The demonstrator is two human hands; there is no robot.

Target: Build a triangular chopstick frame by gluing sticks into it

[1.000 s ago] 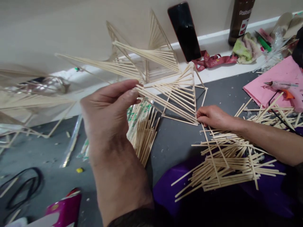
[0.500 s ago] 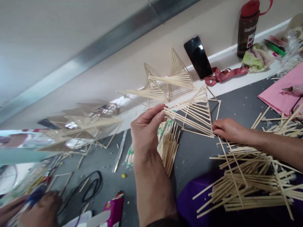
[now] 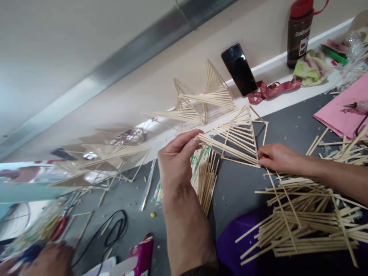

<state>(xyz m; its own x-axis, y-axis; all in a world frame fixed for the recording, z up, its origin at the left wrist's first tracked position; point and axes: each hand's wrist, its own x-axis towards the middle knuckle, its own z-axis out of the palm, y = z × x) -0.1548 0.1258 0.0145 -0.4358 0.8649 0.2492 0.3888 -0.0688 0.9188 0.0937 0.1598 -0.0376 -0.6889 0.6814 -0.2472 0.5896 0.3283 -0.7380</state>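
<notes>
Between my hands is a frame of thin wooden sticks (image 3: 234,135), its sticks laid side by side in a fan. At its left end my left hand (image 3: 178,157) pinches the stick tips between thumb and fingers. My right hand (image 3: 271,157) is closed at the frame's lower right corner, with the fingertips on the stick ends; the exact grip is partly hidden. A bundle of sticks (image 3: 208,184) with green-printed wrapping lies behind my left wrist. Below my right forearm is a large loose pile of sticks (image 3: 310,222), partly over purple material (image 3: 230,237).
Against the wall stand a finished-looking stick structure (image 3: 207,101), a phone (image 3: 239,69) and a dark bottle (image 3: 299,38). A glue gun (image 3: 356,106) rests on pink paper (image 3: 333,111). Another person's hand (image 3: 48,258), blurred, is at lower left beside a black cable (image 3: 116,234).
Both of my hands keep almost the same hold on the stick frame. The view has shifted slightly, and the other person's hand at lower left has moved down.
</notes>
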